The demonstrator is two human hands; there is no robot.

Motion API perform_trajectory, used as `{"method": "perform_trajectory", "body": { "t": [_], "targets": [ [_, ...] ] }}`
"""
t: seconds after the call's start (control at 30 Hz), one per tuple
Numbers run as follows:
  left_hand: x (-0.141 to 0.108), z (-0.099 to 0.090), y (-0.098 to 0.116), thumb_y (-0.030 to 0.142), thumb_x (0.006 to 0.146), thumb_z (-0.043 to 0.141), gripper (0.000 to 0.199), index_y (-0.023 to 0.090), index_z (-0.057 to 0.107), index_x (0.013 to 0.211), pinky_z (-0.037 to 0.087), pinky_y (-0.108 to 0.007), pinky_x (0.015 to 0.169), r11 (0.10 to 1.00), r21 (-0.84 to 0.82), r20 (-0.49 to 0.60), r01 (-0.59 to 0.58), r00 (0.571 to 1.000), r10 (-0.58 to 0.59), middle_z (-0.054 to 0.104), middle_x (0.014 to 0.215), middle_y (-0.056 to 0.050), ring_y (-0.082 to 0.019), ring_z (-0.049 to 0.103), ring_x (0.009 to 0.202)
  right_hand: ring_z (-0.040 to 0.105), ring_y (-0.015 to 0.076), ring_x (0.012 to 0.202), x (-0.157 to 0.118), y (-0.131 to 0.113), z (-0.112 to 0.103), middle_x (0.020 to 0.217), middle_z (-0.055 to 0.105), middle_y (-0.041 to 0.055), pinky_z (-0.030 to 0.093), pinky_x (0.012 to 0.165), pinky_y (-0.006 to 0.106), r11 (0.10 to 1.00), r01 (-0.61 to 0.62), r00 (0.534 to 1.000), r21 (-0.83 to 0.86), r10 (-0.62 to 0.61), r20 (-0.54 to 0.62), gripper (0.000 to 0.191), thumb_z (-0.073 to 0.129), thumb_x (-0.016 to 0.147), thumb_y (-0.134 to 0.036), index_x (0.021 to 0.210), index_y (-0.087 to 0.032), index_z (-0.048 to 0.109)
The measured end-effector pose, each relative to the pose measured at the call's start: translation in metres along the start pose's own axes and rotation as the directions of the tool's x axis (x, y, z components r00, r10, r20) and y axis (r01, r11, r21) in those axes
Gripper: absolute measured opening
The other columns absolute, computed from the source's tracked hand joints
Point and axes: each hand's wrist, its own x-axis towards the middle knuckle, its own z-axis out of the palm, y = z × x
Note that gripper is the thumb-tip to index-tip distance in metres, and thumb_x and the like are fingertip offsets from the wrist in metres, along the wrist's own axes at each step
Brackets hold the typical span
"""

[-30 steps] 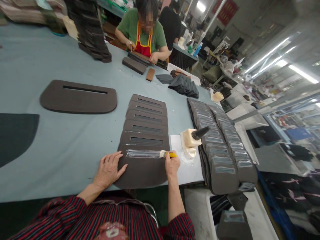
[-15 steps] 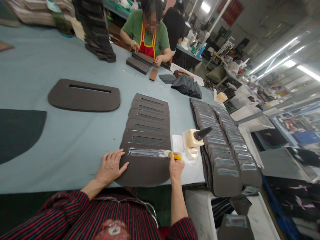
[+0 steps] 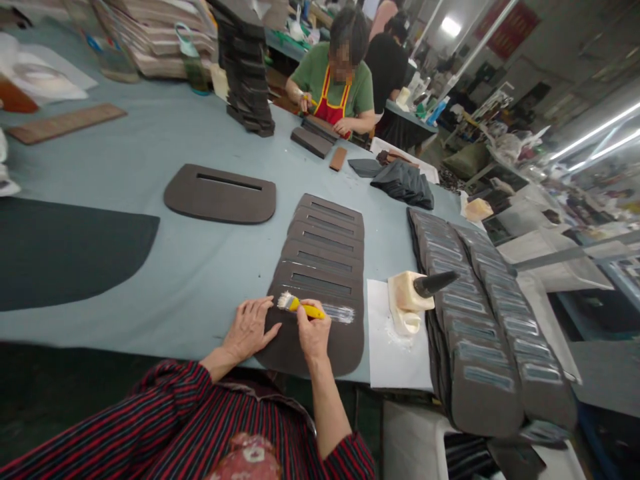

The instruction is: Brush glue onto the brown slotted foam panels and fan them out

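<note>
In my right hand (image 3: 314, 331) is a small yellow-handled brush (image 3: 303, 307), gripped near the ferrule. Its pale bristles rest at the left end of the slot in the nearest dark brown panel (image 3: 315, 350). A wet whitish smear (image 3: 343, 313) shows along the slot to the right of the hand. My left hand (image 3: 250, 327) lies flat at the panel's left edge, fingers spread, thumb on the panel. Further slotted panels (image 3: 325, 237) overlap in a row behind it. To the right, a cream glue bottle (image 3: 407, 300) with a black nozzle stands on white paper (image 3: 379, 353).
Overlapping rows of smeared panels (image 3: 465, 320) lie at the right table edge. One loose slotted panel (image 3: 220, 197) and a dark curved sheet (image 3: 70, 250) lie left. Across the table a person in green (image 3: 330, 87) works. Black pieces (image 3: 245, 73) form a tall stack.
My right hand has moved the brush leftward along the slot, from its right end to its left end. My left hand keeps its place on the panel. The camera view has shifted left.
</note>
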Motion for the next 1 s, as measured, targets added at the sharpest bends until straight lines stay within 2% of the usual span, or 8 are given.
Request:
{"method": "perform_trajectory", "body": {
  "t": [0.1, 0.23, 0.33, 0.5, 0.63, 0.77, 0.9, 1.0],
  "targets": [
    [0.001, -0.002, 0.001, 0.042, 0.083, 0.054, 0.035, 0.019, 0.054, 0.11, 0.033, -0.049, 0.102, 1.0, -0.006, 0.012, 0.002, 1.0, -0.002, 0.057, 0.127, -0.014, -0.029, 0.051, 0.113, 0.059, 0.0132, 0.066, 0.004, 0.009, -0.006, 0.077, 0.066, 0.0007, 0.047, 0.066, 0.023, 0.999, -0.006, 1.0, -0.045, 0.006, -0.002, 0.02, 0.05, 0.084, -0.032, 0.085, -0.019, 0.065],
    [0.002, -0.005, 0.001, 0.042, 0.083, 0.054, 0.033, 0.02, 0.055, 0.108, 0.033, -0.049, 0.101, 1.0, 0.015, 0.026, -0.003, 1.0, 0.002, 0.057, 0.128, -0.013, -0.03, 0.051, 0.113, 0.057, 0.0147, 0.065, 0.01, 0.017, -0.04, 0.072, 0.064, 0.0014, 0.044, 0.066, 0.025, 0.962, -0.071, 0.981, -0.265, 0.019, -0.193, 0.019, 0.05, 0.082, -0.032, 0.078, -0.019, 0.063],
    [0.002, -0.004, 0.001, 0.042, 0.083, 0.054, 0.034, 0.02, 0.055, 0.109, 0.033, -0.049, 0.1, 1.0, 0.019, 0.023, -0.007, 1.0, 0.006, 0.057, 0.127, -0.014, -0.03, 0.052, 0.112, 0.057, 0.0152, 0.067, 0.006, 0.009, -0.038, 0.073, 0.063, 0.0026, 0.042, 0.067, 0.026, 0.92, -0.055, 0.954, -0.388, -0.066, -0.293, 0.021, 0.047, 0.085, -0.032, 0.078, -0.02, 0.062],
    [0.001, 0.0, 0.0, 0.043, 0.082, 0.055, 0.034, 0.02, 0.055, 0.108, 0.034, -0.05, 0.099, 1.0, 0.006, -0.012, -0.016, 1.0, 0.016, 0.058, 0.126, -0.014, -0.031, 0.053, 0.11, 0.06, 0.0143, 0.07, 0.001, 0.004, -0.011, 0.079, 0.066, 0.0016, 0.045, 0.07, 0.024, 0.967, 0.119, 0.992, -0.225, -0.127, -0.021, 0.018, 0.049, 0.085, -0.031, 0.086, -0.021, 0.064],
    [0.002, 0.002, 0.0, 0.045, 0.082, 0.056, 0.036, 0.02, 0.054, 0.108, 0.034, -0.05, 0.099, 1.0, 0.006, -0.003, -0.025, 1.0, 0.025, 0.058, 0.127, -0.014, -0.031, 0.053, 0.111, 0.057, 0.0141, 0.063, 0.01, 0.029, -0.067, 0.072, 0.064, 0.0001, 0.044, 0.065, 0.024, 0.957, -0.104, 0.976, -0.269, 0.047, -0.212, 0.017, 0.051, 0.082, -0.032, 0.082, -0.02, 0.063],
    [0.002, 0.003, 0.001, 0.046, 0.082, 0.056, 0.038, 0.019, 0.054, 0.109, 0.034, -0.05, 0.098, 0.999, 0.027, 0.003, -0.019, 1.0, 0.019, 0.058, 0.127, -0.014, -0.032, 0.053, 0.11, 0.053, 0.0147, 0.062, 0.013, 0.042, -0.119, 0.067, 0.061, 0.0003, 0.04, 0.064, 0.025, 0.88, -0.193, 0.91, -0.435, -0.005, -0.414, 0.021, 0.048, 0.082, -0.034, 0.078, -0.019, 0.062],
    [0.002, 0.004, 0.001, 0.045, 0.082, 0.055, 0.037, 0.02, 0.055, 0.109, 0.033, -0.051, 0.098, 0.999, 0.032, -0.01, -0.018, 1.0, 0.019, 0.058, 0.127, -0.014, -0.032, 0.053, 0.11, 0.054, 0.0146, 0.062, 0.01, 0.044, -0.124, 0.07, 0.063, 0.0008, 0.04, 0.063, 0.025, 0.908, -0.118, 0.95, -0.402, -0.015, -0.313, 0.023, 0.048, 0.083, -0.037, 0.081, -0.019, 0.063],
    [0.002, 0.003, 0.001, 0.044, 0.082, 0.055, 0.035, 0.02, 0.055, 0.109, 0.033, -0.051, 0.099, 1.0, 0.021, -0.008, -0.017, 1.0, 0.017, 0.058, 0.127, -0.014, -0.031, 0.053, 0.11, 0.052, 0.015, 0.06, 0.01, 0.041, -0.116, 0.066, 0.06, 0.0003, 0.039, 0.063, 0.026, 0.875, -0.214, 0.892, -0.434, -0.005, -0.452, 0.021, 0.049, 0.082, -0.036, 0.077, -0.019, 0.062]
  ]
}}
